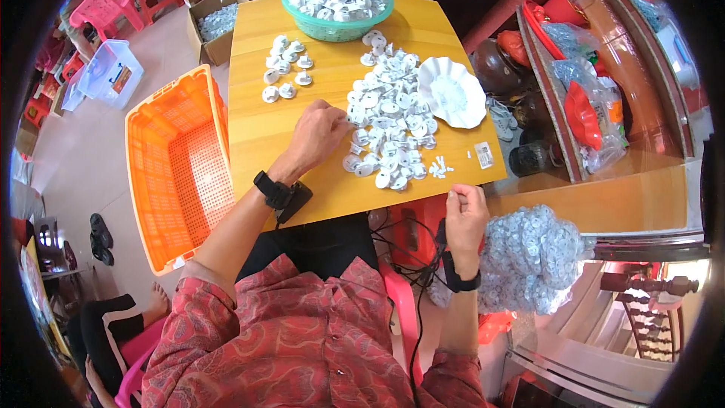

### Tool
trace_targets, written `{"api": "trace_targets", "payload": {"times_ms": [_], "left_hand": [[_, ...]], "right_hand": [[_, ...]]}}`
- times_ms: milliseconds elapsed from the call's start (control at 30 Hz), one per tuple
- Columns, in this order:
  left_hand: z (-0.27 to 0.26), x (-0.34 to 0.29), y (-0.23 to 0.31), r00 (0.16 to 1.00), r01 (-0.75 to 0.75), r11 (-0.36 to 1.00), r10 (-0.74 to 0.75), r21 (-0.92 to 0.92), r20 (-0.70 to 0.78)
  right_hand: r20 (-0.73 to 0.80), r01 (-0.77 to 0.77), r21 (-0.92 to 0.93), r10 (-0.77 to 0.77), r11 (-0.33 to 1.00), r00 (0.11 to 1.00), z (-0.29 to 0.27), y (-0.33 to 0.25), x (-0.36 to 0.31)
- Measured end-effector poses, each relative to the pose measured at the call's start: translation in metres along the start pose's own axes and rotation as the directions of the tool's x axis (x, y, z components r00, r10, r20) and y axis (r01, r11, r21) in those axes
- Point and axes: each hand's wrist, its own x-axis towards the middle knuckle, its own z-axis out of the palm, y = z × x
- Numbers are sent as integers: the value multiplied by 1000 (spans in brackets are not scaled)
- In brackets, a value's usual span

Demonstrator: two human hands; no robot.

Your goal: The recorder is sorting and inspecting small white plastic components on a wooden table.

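Note:
A pile of small white round plastic parts [389,94] covers the middle right of the yellow table [260,140]. At the pile's left edge is my left hand [321,132], its fingers bent together; whatever they hold is hidden. My right hand [466,219] is raised by the table's front right corner, fingers curled in against the thumb, and I cannot make out anything in them. A separate group of white parts [283,66] stands on the left of the table. Several tiny white pins [439,168] lie at the pile's near right side.
A green basket [337,29] heaped with white parts stands at the far edge. A scalloped white dish [453,93] and a small label [484,155] lie right. Left of the table is an orange crate [140,174]; a bag of clear discs [532,257] bulges at right.

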Motion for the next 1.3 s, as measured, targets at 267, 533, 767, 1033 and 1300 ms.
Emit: {"api": "trace_targets", "payload": {"times_ms": [267,533,767,1033,1300], "left_hand": [[2,-22,14,1000,-2,1000,2,23,18],[-11,-60,32,972,185,933,-220,-309,-84],[-8,-101,42,906,373,546,-390,-750,166],[-3,-122,47,894,417,418,-350,-807,281],[2,-128,45,905,399,366,-303,-840,298]], "right_hand": [[45,139,-162,-134,977,990,19,7,1],[143,276,-363,-240,890,960,24,8,-8],[77,77,-112,-69,991,995,26,9,-17],[172,267,-295,-224,917,959,20,8,-16],[110,255,-276,-233,927,966,22,12,-16]]}}
